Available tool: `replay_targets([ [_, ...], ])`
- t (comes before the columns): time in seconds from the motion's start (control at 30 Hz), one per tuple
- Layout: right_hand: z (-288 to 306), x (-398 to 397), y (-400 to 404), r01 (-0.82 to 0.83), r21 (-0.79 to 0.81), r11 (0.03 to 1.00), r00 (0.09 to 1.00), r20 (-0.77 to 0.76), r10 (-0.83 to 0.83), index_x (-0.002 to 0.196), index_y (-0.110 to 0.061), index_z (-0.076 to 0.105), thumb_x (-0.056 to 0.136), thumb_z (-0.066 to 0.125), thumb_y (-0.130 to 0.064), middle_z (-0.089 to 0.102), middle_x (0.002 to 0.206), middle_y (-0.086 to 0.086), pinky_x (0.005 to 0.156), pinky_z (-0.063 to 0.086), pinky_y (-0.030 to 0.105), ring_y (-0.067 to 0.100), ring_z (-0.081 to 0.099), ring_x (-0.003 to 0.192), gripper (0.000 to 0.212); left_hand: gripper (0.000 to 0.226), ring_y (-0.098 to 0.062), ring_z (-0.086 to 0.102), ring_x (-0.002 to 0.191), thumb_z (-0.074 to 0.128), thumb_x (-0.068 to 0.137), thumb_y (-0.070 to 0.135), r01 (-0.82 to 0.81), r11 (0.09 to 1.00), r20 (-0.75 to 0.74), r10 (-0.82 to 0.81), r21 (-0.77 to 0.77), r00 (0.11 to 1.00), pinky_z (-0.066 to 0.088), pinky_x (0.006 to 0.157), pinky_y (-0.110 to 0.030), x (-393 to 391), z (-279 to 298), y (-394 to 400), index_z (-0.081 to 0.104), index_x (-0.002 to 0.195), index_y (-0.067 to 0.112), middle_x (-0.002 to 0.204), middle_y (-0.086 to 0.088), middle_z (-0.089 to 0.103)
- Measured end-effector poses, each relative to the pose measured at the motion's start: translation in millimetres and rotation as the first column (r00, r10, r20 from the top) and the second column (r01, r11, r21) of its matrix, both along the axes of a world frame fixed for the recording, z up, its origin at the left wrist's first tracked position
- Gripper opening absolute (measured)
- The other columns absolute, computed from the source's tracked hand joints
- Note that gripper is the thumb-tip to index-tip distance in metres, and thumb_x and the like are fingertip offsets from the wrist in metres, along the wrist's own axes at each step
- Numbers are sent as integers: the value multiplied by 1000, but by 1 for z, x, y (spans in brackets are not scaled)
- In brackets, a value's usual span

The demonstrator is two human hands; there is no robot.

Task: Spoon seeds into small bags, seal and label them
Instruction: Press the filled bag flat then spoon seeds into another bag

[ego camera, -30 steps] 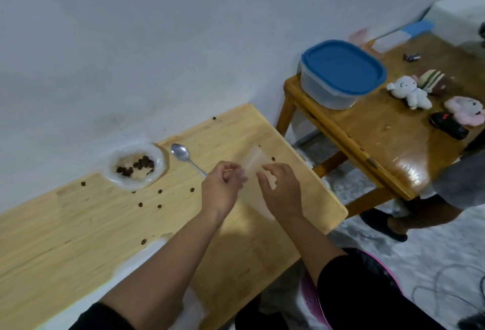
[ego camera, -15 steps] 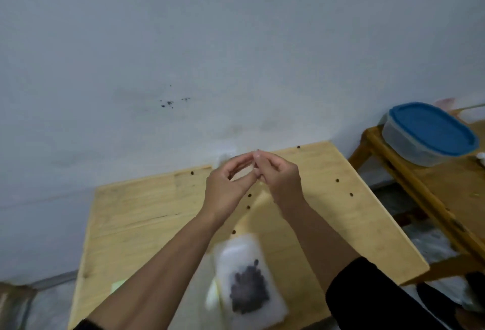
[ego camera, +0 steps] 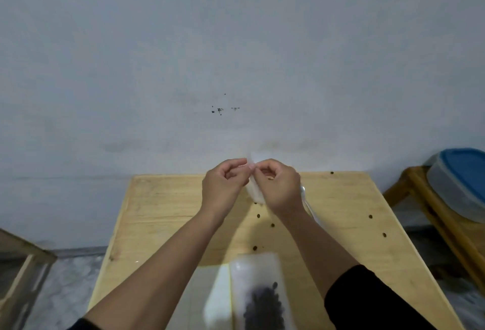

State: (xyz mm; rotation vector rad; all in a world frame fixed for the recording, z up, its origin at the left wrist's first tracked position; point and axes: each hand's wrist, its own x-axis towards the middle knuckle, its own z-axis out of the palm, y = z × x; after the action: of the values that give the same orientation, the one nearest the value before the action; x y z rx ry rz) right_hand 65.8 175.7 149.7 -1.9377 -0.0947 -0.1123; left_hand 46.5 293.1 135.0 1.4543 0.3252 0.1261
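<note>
The view has swung from the side table to face the wall squarely, so the tabletop [ego camera: 162, 211] now lies centred. Both hands, left hand [ego camera: 223, 188] and right hand [ego camera: 279, 188], have lifted the small bag [ego camera: 256, 190], fingers pinched together on its top edge, probably parting its mouth. A filled bag of seeds [ego camera: 262, 295] lies near, cut off below. The spoon is mostly hidden.

Worktop [ego camera: 162, 214] pale yellow wood, visible grain. Loose seeds [ego camera: 370, 216] dark brown, scattered dots. Small bag [ego camera: 256, 190] in the hands translucent white. Filled bag [ego camera: 258, 285] clear-white, black-brown seed cluster inside. Wall [ego camera: 183, 54] grey-white, few dark specks. Container lid [ego camera: 464, 169] blue, tub cloudy clear. Side table [ego camera: 425, 198] orange-brown wood. Sleeve [ego camera: 367, 300] black.
</note>
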Motion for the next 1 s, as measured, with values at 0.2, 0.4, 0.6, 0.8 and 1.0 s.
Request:
replay_targets([
  [0.2,6,15,-17,-122,-26,992,993,-1,122,87,-12,73,80,71,-14,72,83,-6,64,41,2,-8,62,71,8,18,-17,70,75,71,85,27,-94,986,-35,89,-139,995,57,84,-33,15,5,-17,73,89,9,79,-11,73],
  [0.4,0,25,-34,-155,63,986,986,-55,158,95,-15,71,79,74,-16,71,96,-4,74,50,12,2,69,82,17,13,-10,69,69,61,92,11,-99,979,-38,94,-179,995,57,72,-22,22,4,-30,70,99,5,74,-4,72],
  [0.6,-5,27,-42,-168,194,967,973,-126,194,105,-13,69,73,78,-11,72,99,0,85,54,21,7,68,92,33,6,-14,70,76,68,85,6,-121,973,-78,108,-195,991,56,70,-24,23,3,-39,70,90,10,80,-8,73],
  [0.8,-9,27,-50,-229,292,929,946,-159,283,112,-8,65,75,75,-4,71,104,5,89,52,24,13,67,98,38,3,-13,71,73,71,82,7,-106,968,-70,92,-226,993,54,69,-19,21,0,-43,70,85,9,74,-6,74],
  [1.0,-14,27,-53,-183,308,933,953,-176,245,107,-10,67,87,63,-5,72,98,10,84,53,23,11,69,89,21,4,-9,68,72,70,83,8,-76,977,-66,64,-198,996,53,80,-24,19,-6,-42,71,81,11,71,-3,72],
])
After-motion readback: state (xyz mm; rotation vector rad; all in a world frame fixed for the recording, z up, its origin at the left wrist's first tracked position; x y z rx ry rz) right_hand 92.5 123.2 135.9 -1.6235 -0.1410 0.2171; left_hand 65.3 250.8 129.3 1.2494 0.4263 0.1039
